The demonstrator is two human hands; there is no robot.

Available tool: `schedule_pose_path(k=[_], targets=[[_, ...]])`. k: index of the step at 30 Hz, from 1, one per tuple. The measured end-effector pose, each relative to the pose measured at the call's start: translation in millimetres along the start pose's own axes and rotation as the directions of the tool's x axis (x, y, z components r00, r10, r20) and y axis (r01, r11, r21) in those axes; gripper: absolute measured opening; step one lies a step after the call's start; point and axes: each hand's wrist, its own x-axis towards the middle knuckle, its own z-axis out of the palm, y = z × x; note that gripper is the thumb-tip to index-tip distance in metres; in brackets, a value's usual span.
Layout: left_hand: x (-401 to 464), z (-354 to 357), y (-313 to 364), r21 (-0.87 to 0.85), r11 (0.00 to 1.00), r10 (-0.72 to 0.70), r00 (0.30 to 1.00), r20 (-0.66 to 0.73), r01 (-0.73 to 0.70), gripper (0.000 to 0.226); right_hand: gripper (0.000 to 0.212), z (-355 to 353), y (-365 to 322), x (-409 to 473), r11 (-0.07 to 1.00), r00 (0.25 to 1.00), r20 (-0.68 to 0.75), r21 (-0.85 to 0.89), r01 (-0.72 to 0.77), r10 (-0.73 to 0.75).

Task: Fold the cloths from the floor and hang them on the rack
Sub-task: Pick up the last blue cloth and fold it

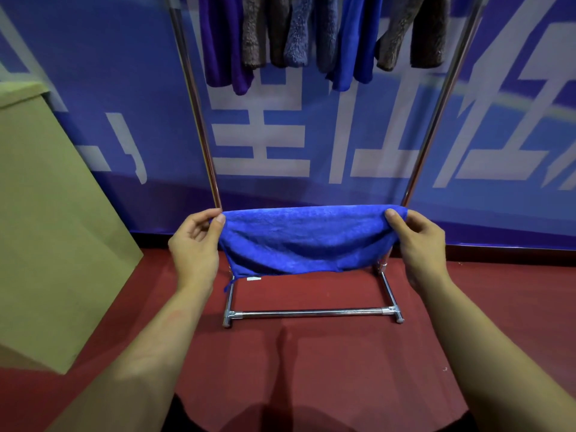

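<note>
- L hand [194, 241] pinches the left top corner of the blue cloth [307, 241], thumb in front, fingers curled behind
- R hand [419, 241] pinches the right top corner the same way, so both hands are grasping the cloth, neither is free
- cloth is in the air btwn my hands, stretched taut along its top edge, well above the red floor [311, 369] and in front of the lower part of the rack [311, 313]
- it looks folded over already: top edge is a rounded fold, lower edge hangs loose w/ a small white tag and a thread at its bottom-left corner
- key relation: cloth's long axis runs left-right, parallel to the rack's base bar; the top rail is out of view past the upper edge of the picture, so I judge the next move as straight up and fwd, no turning needed
- both hands about level, each just inside a rack upright; neither is clearly nearer the rack
- hung cloths [324, 42] crowd the top: purple, brown, grey-blue, blue; can't tell if a free gap is left on the rail
- materials: blue cloth is soft, fine-napped, likely microfibre, limp; several hung ones are shaggy, fleecy
- rack is shiny metal tube w/ clamp joints, rubber-like feet at the base corners
- tan board [46, 213] leans near the left; blue banner [124, 104] w/ white characters behind the rack
</note>
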Motion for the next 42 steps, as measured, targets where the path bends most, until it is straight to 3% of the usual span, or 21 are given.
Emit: schedule_pose_path(k=[7, 11, 15, 21, 26, 30, 34, 40, 42], targets=[[3, -7, -4, 0.127, 0.989, -0.087, 0.99, 0.111, 0.073, 0.03, 0.014, -2, 4, 1, 0.997, 0.992, 0.102, -0.006, -0.071, 0.071], [2, -8, -3, 0.128, 0.981, -0.174, 0.955, 0.239, 0.146, 0.051, 0.031, -1, 3, 0, 0.987, 0.968, 0.214, 0.054, -0.149, 0.134], [1, -9, -6, 0.091, 0.976, -0.218, 0.92, 0.327, 0.199, 0.065, 0.046, -5, 8, 1, 0.975, 0.925, 0.317, 0.01, -0.221, 0.207], [3, -9, -9, 0.081, 0.975, -0.222, 0.929, 0.295, 0.207, 0.069, 0.057, -5, 13, 2, 0.979, 0.923, 0.329, -0.074, -0.188, 0.202], [9, -12, -24, 0.006, 0.917, -0.39, 0.891, 0.233, 0.4, 0.076, 0.046, -2, 15, 0, 0.983, 0.933, 0.311, -0.072, -0.169, 0.183], [11, -14, -28, 0.017, 0.897, -0.434, 0.875, 0.213, 0.441, 0.069, 0.051, -2, 17, 2, 0.985, 0.95, 0.272, -0.114, -0.128, 0.155], [9, -15, -25, 0.112, 0.932, -0.356, 0.928, 0.106, 0.345, 0.049, 0.059, -6, 21, 6, 0.981, 0.97, 0.197, -0.156, -0.115, 0.145], [9, -15, -27, 0.121, 0.954, -0.284, 0.956, 0.074, 0.274, 0.028, 0.012, -3, 15, 3, 0.963, 0.994, 0.087, -0.266, -0.033, 0.058], [9, -14, -28, 0.073, 0.946, -0.322, 0.944, 0.076, 0.317, 0.026, 0.011, -2, 13, 3, 0.964, 0.997, 0.06, -0.262, -0.037, 0.055]])
